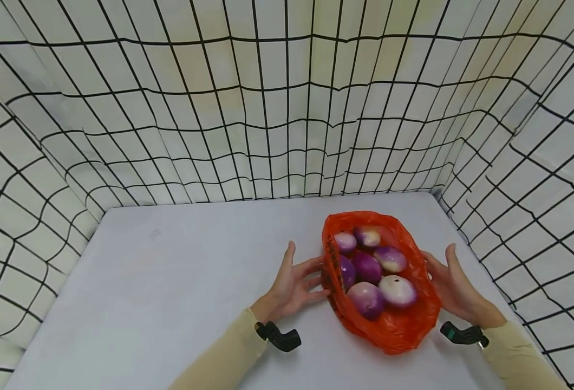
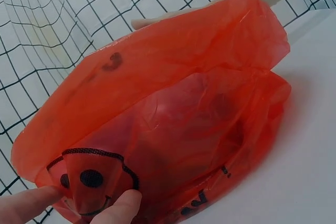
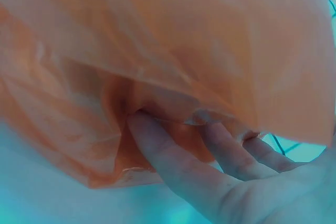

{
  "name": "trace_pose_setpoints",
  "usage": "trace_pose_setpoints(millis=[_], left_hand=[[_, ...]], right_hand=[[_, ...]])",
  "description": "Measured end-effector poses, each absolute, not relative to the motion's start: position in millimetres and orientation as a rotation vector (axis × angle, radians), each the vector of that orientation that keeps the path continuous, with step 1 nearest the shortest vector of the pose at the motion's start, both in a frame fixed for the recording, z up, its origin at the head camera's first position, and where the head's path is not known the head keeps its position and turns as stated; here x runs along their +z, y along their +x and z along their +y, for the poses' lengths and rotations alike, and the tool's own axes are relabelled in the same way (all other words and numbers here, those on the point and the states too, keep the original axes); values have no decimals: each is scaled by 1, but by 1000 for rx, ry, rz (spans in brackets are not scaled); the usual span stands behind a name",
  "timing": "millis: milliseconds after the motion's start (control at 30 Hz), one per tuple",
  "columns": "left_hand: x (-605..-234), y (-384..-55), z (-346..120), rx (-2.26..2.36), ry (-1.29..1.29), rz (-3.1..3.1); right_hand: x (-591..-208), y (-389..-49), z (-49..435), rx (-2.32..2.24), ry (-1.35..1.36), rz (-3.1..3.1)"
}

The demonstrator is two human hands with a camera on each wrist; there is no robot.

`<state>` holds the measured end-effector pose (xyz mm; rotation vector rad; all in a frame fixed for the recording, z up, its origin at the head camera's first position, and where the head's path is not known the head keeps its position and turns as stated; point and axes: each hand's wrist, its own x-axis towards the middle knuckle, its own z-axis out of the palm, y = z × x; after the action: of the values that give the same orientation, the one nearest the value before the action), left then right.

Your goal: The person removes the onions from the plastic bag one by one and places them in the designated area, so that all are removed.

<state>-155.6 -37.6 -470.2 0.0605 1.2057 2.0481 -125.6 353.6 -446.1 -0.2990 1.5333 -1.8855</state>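
An orange-red plastic bag [image 1: 404, 330] stands open on the table, its rim rolled outward. Inside lie several purple and white onions [image 1: 366, 267]. My left hand [image 1: 292, 284] touches the bag's left side with spread fingers, the thumb pointing up. In the left wrist view, two fingertips [image 2: 123, 208] press the thin plastic near a black printed mark. On the other side, my right hand [image 1: 460, 287] rests against the bag, thumb raised. The right wrist view shows its fingers [image 3: 173, 156] straight and pushing into the folds of the plastic.
A white table [image 1: 170, 281] extends to the left of the bag. Black netting [image 1: 287, 119] over white walls encloses the back and both sides. Each wrist carries a black strap-mounted device [image 1: 279, 337]. The right-hand net wall stands close to my right arm.
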Motion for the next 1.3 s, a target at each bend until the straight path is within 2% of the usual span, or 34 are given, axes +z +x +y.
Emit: trace_pose_setpoints(millis=[500,967,1300], left_hand=[[-463,-152,-89,2038,66,1271],[-463,-148,-135,2041,40,1297],[-461,-147,-171,2010,39,1362]], right_hand=[[-445,-127,300,-1882,-360,1481],[-449,-127,251,-1862,-258,1571],[-458,-131,222,-1928,-305,1503]])
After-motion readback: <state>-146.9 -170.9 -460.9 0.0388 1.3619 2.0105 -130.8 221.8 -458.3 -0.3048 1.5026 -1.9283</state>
